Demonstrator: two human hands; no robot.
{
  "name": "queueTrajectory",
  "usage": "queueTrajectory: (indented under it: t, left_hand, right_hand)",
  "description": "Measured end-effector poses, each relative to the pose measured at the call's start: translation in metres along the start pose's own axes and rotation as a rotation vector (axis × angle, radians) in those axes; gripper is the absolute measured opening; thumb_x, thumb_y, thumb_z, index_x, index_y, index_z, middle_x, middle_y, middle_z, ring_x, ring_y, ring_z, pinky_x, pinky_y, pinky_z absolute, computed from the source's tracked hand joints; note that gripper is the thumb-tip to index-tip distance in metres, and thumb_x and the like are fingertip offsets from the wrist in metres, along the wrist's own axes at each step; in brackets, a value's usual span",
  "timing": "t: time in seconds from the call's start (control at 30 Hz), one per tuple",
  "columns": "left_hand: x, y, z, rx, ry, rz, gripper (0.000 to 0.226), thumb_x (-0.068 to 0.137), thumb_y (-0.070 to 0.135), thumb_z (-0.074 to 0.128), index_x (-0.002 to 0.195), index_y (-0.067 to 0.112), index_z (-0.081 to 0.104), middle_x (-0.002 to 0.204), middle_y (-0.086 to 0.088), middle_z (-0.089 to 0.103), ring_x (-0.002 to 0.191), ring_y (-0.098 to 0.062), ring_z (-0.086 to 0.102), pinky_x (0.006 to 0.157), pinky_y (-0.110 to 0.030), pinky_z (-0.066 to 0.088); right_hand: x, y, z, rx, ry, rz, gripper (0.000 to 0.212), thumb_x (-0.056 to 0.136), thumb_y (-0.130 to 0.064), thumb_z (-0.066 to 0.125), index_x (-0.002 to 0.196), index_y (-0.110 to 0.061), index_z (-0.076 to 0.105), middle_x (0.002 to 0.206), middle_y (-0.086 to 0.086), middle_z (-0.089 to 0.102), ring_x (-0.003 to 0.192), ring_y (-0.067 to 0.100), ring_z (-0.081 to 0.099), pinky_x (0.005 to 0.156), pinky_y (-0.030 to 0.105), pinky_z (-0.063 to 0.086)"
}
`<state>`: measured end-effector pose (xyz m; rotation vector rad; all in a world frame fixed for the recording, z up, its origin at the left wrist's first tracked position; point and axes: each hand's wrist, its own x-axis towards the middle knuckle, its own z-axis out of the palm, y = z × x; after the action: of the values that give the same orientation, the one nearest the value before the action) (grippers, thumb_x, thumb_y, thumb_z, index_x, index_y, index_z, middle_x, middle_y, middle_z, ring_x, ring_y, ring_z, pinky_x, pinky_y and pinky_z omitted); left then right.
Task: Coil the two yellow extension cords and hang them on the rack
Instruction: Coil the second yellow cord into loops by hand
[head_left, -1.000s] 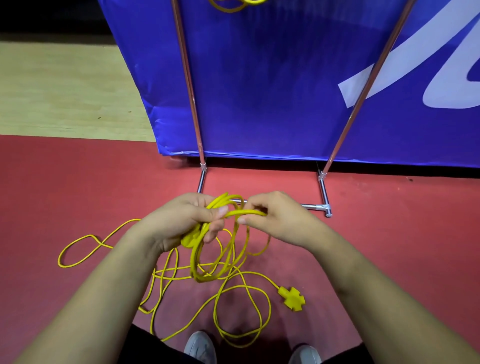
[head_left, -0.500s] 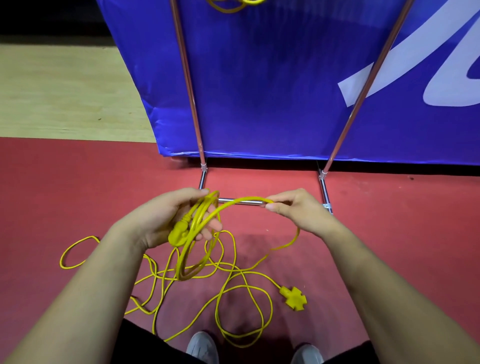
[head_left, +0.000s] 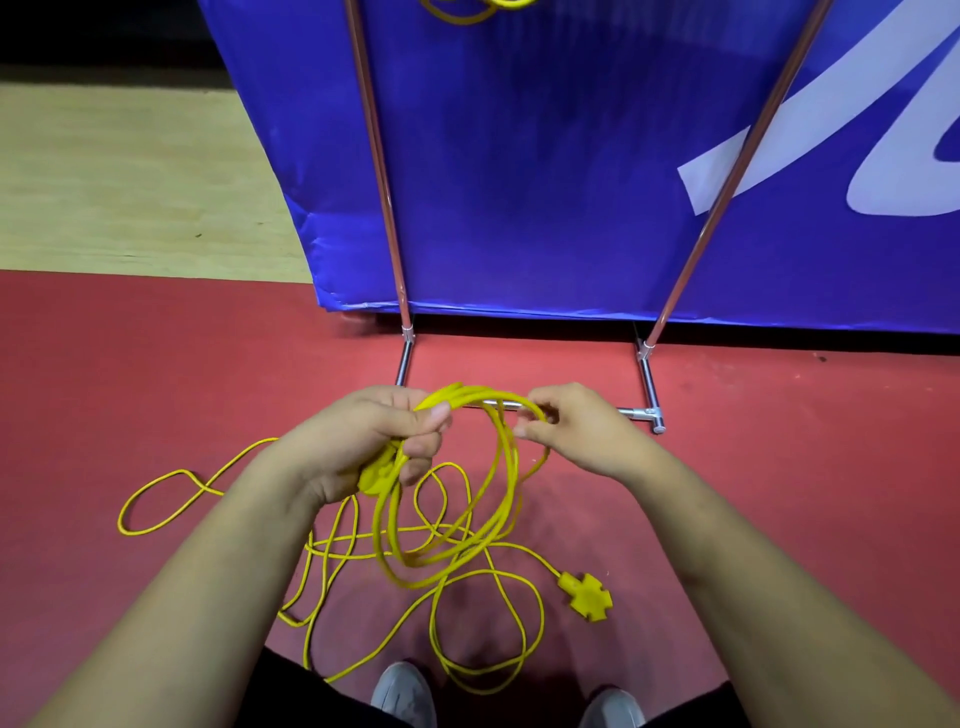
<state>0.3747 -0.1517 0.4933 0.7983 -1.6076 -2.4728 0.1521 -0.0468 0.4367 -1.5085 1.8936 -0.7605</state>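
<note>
Upper cord (head_left: 470, 13) cropped; left hand (head_left: 358, 441) covers coiled cord (head_left: 470, 393) plug (head_left: 375, 477).

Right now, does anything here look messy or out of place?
Only the cord: beyond the left hand, it sprawls in loose crossed loops on the floor, socket near the shoes. Nothing looks damaged.

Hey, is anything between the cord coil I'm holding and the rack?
Nothing visible stands between the coil and the rack, whose top bar is out of frame. The left hand grips the coil, the right hand pinches it; loose cord lies on the floor.
</note>
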Motion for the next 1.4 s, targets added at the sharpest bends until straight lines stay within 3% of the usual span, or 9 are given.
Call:
queueTrajectory:
  t: [0.17,0.33,0.43,0.6,0.67,0.83,1.0,1.2,1.4]
  left_hand:
    - [-0.007,0.009,-0.013,-0.094,0.031,0.124,0.044,0.055,0.037,0.087,0.074,0.01,0.059,0.062,-0.01,0.061,0.053,-0.026,0.065,0.047,-0.024,0.049]
    - [-0.01,0.013,-0.013,-0.27,-0.037,0.222,0.026,0.072,0.03,0.074,0.078,0.011,0.057,0.047,0.005,0.043,0.033,-0.009,0.041,0.04,-0.018,0.034]
    - [-0.012,0.016,-0.018,-0.313,-0.02,0.278,0.021,0.081,0.029,0.064,0.081,0.012,0.051,0.046,0.01,0.04,0.033,-0.006,0.04,0.042,-0.02,0.033]
    - [-0.001,0.014,-0.014,-0.154,0.249,0.302,0.021,0.089,0.022,0.046,0.093,0.005,0.058,0.052,0.001,0.048,0.04,-0.012,0.045,0.044,-0.019,0.039]
    - [0.004,0.011,-0.016,-0.046,0.326,0.278,0.025,0.09,0.021,0.05,0.102,0.002,0.061,0.056,-0.002,0.056,0.044,-0.014,0.052,0.047,-0.02,0.043]
    - [0.008,0.005,-0.019,0.119,0.435,0.171,0.013,0.096,0.016,0.05,0.092,0.005,0.056,0.065,-0.007,0.071,0.059,-0.018,0.07,0.054,-0.023,0.053]
    - [0.01,-0.003,0.003,0.231,0.266,0.048,0.009,0.097,0.016,0.048,0.1,0.008,0.05,0.091,-0.021,0.073,0.085,-0.03,0.072,0.075,-0.032,0.056]
    - [0.008,-0.001,0.023,0.072,0.031,0.06,0.012,0.087,0.018,0.06,0.091,0.009,0.053,0.055,-0.005,0.05,0.044,-0.021,0.052,0.047,-0.025,0.043]
    - [0.005,0.007,0.011,-0.205,0.099,0.067,0.012,0.085,0.014,0.051,0.095,0.009,0.045,0.052,-0.001,0.04,0.036,-0.013,0.037,0.04,-0.02,0.037]
  right_hand:
    - [-0.003,0.044,0.015,0.268,-0.036,0.175,0.013,0.089,-0.011,0.067,0.077,-0.013,0.06,0.07,-0.002,0.05,0.064,0.009,0.043,0.06,0.02,0.035]
    - [0.002,0.069,0.032,0.177,-0.034,0.26,0.027,0.086,0.002,0.064,0.071,-0.018,0.053,0.071,0.002,0.053,0.069,0.015,0.049,0.068,0.024,0.04]
    - [-0.001,0.082,0.039,0.18,0.016,0.375,0.031,0.087,0.001,0.063,0.066,-0.018,0.051,0.061,-0.004,0.044,0.06,0.01,0.039,0.055,0.015,0.032]
    - [0.002,0.067,0.045,0.748,0.212,0.58,0.014,0.094,-0.008,0.06,0.086,-0.014,0.049,0.071,0.006,0.06,0.066,0.017,0.063,0.07,0.025,0.051]
    - [0.005,0.051,0.039,0.851,0.218,0.608,0.014,0.095,-0.009,0.058,0.087,-0.014,0.048,0.066,0.009,0.058,0.056,0.02,0.062,0.063,0.031,0.056]
    - [0.002,0.006,0.015,0.172,0.028,0.38,0.02,0.086,-0.003,0.059,0.071,-0.014,0.067,0.038,-0.011,0.047,0.032,0.0,0.038,0.037,0.016,0.031]
    - [-0.019,-0.049,-0.016,0.196,-0.531,0.149,0.01,0.085,-0.006,0.067,0.081,-0.01,0.075,0.047,-0.004,0.048,0.045,0.011,0.039,0.044,0.02,0.032]
    - [-0.014,-0.053,-0.029,0.559,-0.151,-0.012,0.018,0.087,-0.013,0.069,0.083,0.005,0.067,0.061,0.015,0.038,0.056,0.023,0.027,0.051,0.03,0.024]
    - [-0.015,0.01,-0.022,0.485,-0.17,0.067,0.01,0.093,-0.011,0.062,0.083,-0.009,0.066,0.071,0.003,0.065,0.077,0.017,0.059,0.081,0.033,0.044]
